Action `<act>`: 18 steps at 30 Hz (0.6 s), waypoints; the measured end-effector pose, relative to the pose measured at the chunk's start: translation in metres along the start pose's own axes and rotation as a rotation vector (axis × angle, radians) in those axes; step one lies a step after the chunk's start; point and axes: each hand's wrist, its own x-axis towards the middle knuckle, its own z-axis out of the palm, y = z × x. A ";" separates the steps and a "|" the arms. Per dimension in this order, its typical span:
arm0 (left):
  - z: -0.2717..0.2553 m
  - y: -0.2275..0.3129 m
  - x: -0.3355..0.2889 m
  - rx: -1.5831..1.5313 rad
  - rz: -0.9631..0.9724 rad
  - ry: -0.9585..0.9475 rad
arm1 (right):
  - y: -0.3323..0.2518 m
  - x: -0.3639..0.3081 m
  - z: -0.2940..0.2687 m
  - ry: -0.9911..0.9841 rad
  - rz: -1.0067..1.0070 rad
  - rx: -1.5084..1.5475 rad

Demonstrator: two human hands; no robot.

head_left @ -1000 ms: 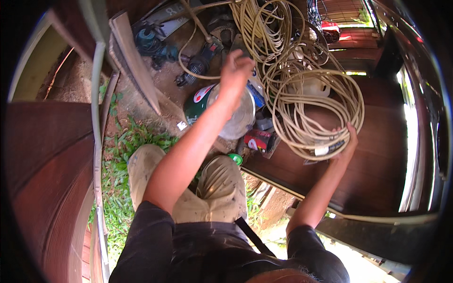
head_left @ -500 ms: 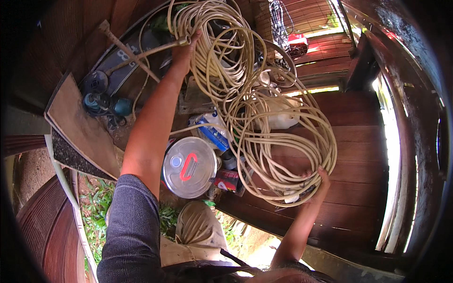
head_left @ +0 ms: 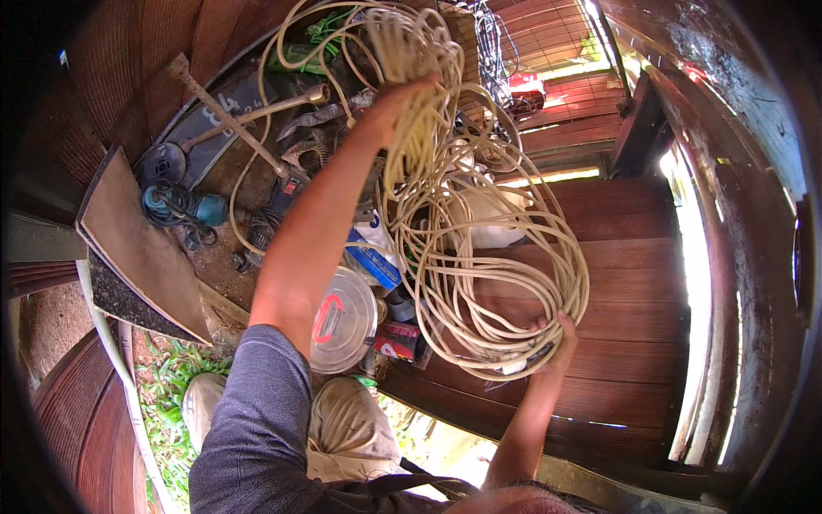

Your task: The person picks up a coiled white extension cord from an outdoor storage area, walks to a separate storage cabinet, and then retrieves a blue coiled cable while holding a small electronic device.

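at far left, a teal-and-black power tool (head_left: 211,210) lies near a brown metal cross-shaped wrench (head_left: 235,122). a single strand of your beige, flexible, looped cable (head_left: 572,274) strays past both; a hard pull could snag it there. further right, below your left forearm, sits a round, translucent lid with a red handle (head_left: 349,330). above, your left hand (head_left: 409,92) is among blurred upper loops; you cannot tell how tightly it closes. the middle strands cross loosely, so they might knot if the bundles twist. at right, your right hand (head_left: 556,347) curls round the lower loops, above reddish-brown wooden boards (head_left: 629,343); a slackened grip could spill them.
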 end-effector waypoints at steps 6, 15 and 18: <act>0.066 -0.092 -0.050 0.647 0.023 -0.256 | -0.011 0.013 0.016 -0.009 0.000 0.011; 0.104 -0.163 -0.189 1.296 0.084 -0.554 | -0.011 -0.001 0.033 -0.249 0.149 0.075; 0.107 -0.160 -0.202 1.317 0.120 -0.512 | 0.002 0.003 0.017 -0.283 0.168 0.073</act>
